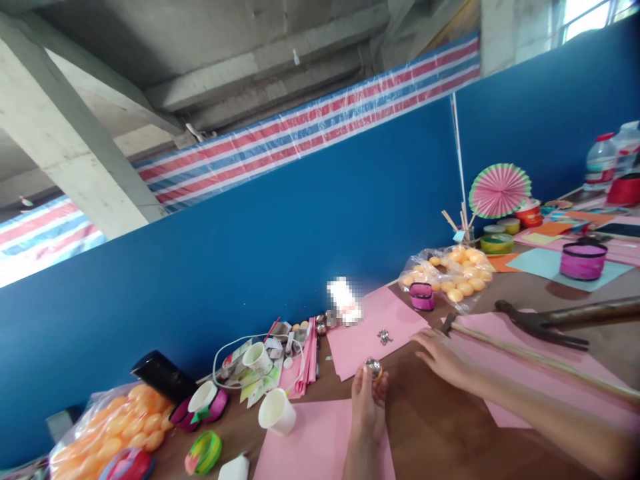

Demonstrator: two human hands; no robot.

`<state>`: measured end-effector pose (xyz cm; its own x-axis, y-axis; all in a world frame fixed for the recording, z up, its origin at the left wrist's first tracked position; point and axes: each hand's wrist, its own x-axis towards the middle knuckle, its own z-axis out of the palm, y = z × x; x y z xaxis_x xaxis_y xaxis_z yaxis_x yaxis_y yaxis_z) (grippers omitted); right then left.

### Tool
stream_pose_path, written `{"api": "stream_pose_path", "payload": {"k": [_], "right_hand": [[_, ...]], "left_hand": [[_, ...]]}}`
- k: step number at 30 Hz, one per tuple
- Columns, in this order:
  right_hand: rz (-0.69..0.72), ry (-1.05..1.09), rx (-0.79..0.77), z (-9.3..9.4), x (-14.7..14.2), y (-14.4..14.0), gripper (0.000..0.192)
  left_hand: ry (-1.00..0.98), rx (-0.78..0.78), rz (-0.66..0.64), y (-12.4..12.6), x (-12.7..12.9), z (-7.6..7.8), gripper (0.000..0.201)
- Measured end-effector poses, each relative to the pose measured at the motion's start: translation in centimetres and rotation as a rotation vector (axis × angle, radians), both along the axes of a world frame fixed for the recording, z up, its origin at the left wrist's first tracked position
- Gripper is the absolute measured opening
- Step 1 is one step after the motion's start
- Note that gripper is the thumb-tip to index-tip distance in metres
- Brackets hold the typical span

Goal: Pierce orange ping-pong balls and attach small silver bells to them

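Blue covers the broad smooth partition wall [300, 260] behind the work, topped by red, white and blue striped plastic sheeting [320, 117]. Below it runs the long brown-topped table [425, 427], bearing flat pink paper sheets: a far one [400, 310] at the middle, a near one [320, 443] toward the person, and a right-hand one [480, 322]. On the last lie a slim hammer with a long pale wooden handle [530, 355] and, beyond it, a dark metal claw hammer with a brown wooden handle [560, 320]. Clear plastic bags of orange balls sit at both sides, one at the left [120, 423] and one against the wall [450, 270]. The right hand [440, 360] is loose and holds nothing, palm down with fingers spread, near the slim hammer's head; whether it rests on the tabletop I cannot tell. The left hand [367, 400] grasps a shiny silver metal ball [373, 368] between thumb and fingers, at the close edge of the far sheet. A plain white paper cup [277, 412] stands on the near sheet, left of that hand. Smallest is a tangled silvery metal cluster [385, 336], lying on the far sheet past the ball. The step in hand appears to be one-handed holding of the ball; being round and smooth, it probably calls for a steady, wrapping grip in any further move.
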<state>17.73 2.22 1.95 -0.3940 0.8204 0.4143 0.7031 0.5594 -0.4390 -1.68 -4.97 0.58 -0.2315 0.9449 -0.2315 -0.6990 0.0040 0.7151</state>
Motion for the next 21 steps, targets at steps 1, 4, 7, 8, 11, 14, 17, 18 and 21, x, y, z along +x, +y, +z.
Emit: {"api": "stream_pose_path", "payload": {"k": [1,4,7,8,11,14,17,18,21], "right_hand": [[0.016,-0.032,-0.004,0.3,-0.8,0.4,0.025],[-0.01,-0.16,-0.048,1.1,-2.6,1.8,0.023],[-0.058,-0.234,-0.094,1.5,-4.2,3.1,0.021],[-0.068,-0.241,-0.102,1.5,-4.7,3.4,0.019],[-0.086,-0.256,-0.126,1.4,-5.8,4.1,0.015],[-0.106,-0.264,-0.152,1.2,-6.4,4.4,0.014],[-0.127,-0.258,-0.172,1.1,-6.6,4.6,0.016],[-0.133,-0.254,-0.18,1.1,-6.6,4.6,0.016],[-0.141,-0.24,-0.201,0.9,-6.6,4.7,0.016]], "left_hand": [[0.001,-0.002,0.001,0.0,0.0,0.0,0.027],[0.004,0.007,-0.004,0.0,0.0,-0.1,0.027],[-0.004,0.003,-0.007,0.0,0.0,0.0,0.027],[-0.008,-0.002,-0.008,0.0,0.0,0.1,0.027],[-0.015,-0.002,-0.018,0.0,0.0,0.1,0.027],[-0.022,0.009,-0.022,0.0,0.0,0.0,0.027],[-0.022,0.028,-0.02,0.1,0.0,-0.1,0.027],[-0.018,0.028,-0.018,0.1,0.0,-0.2,0.027],[-0.004,0.002,-0.008,0.1,0.0,-0.1,0.026]]}}
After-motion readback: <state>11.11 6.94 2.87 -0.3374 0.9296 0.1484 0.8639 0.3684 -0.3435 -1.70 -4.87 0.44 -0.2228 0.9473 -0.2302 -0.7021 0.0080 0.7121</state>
